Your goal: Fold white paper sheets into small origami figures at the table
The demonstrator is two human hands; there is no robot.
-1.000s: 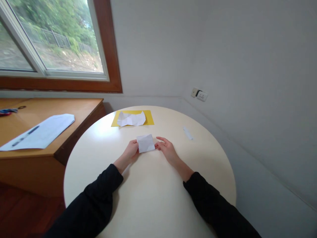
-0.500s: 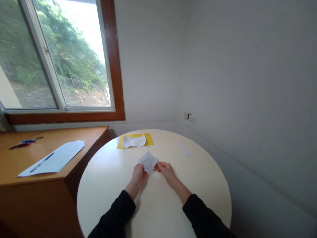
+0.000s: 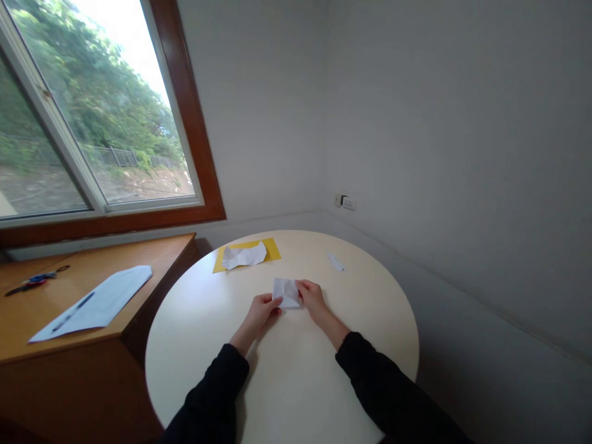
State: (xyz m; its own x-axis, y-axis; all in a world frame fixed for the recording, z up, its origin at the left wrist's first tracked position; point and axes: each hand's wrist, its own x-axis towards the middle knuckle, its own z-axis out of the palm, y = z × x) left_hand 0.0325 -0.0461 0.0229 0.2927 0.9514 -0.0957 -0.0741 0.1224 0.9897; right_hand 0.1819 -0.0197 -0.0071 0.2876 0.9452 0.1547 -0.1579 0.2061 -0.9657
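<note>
Between my two hands is a small folded piece of white paper [image 3: 287,291], roughly square, just above the round table. My left hand [image 3: 261,309] pinches its lower left corner, thumb on top. At its right edge my right hand [image 3: 312,298] grips it between thumb and fingers. Some fingertips are hidden behind the paper. Farther back, a creased white sheet [image 3: 244,255] lies on a yellow sheet [image 3: 274,249]. A narrow white paper strip [image 3: 335,262] rests to the right, apart from my hands.
The round cream table [image 3: 296,382] fills the middle. To the left stands a wooden desk [image 3: 161,259] with white paper sheets [image 3: 118,296], a pen [image 3: 74,311] and scissors [image 3: 37,282]. Walls meet behind the table, with a socket [image 3: 349,203] and a window at left.
The paper has turned from a tilted diamond to a squarer position, and my right hand has shifted up along its right edge. The camera view has tilted and shifted slightly.
</note>
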